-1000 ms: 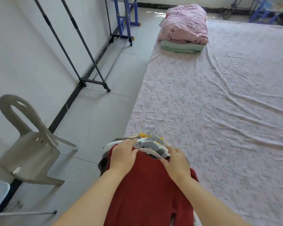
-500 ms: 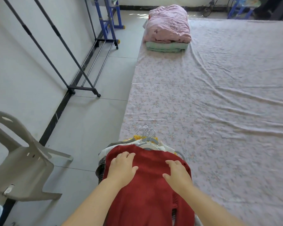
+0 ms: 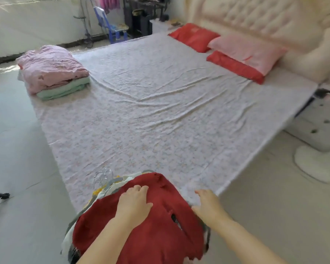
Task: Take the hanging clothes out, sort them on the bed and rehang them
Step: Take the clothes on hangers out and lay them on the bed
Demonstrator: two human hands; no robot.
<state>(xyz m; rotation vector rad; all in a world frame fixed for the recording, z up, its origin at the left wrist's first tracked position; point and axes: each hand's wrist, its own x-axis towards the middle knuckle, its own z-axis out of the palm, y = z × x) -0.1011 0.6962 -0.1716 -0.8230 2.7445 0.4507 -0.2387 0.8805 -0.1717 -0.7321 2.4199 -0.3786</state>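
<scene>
A stack of clothes on hangers lies at the near corner of the bed [image 3: 160,115], topped by a dark red knit garment [image 3: 160,221]. Metal hanger hooks [image 3: 103,178] stick out at the stack's far left, with white, grey and yellow cloth showing under the red. My left hand [image 3: 134,201] rests flat on the red garment, fingers fairly straight. My right hand [image 3: 208,204] sits at the garment's right edge with fingers relaxed, touching the cloth and the sheet; nothing is gripped.
Folded pink and green bedding [image 3: 53,71] lies at the bed's far left corner. Red and pink pillows [image 3: 242,54] lean near the tufted headboard [image 3: 255,18]. A white fan base [image 3: 316,162] and a white cabinet [image 3: 320,122] stand right of the bed. A blue chair [image 3: 112,27] stands beyond.
The view has swung right, from the wall and rack to the whole bed. My right hand slid from the top of the red garment to its right edge; my left hand stays on it.
</scene>
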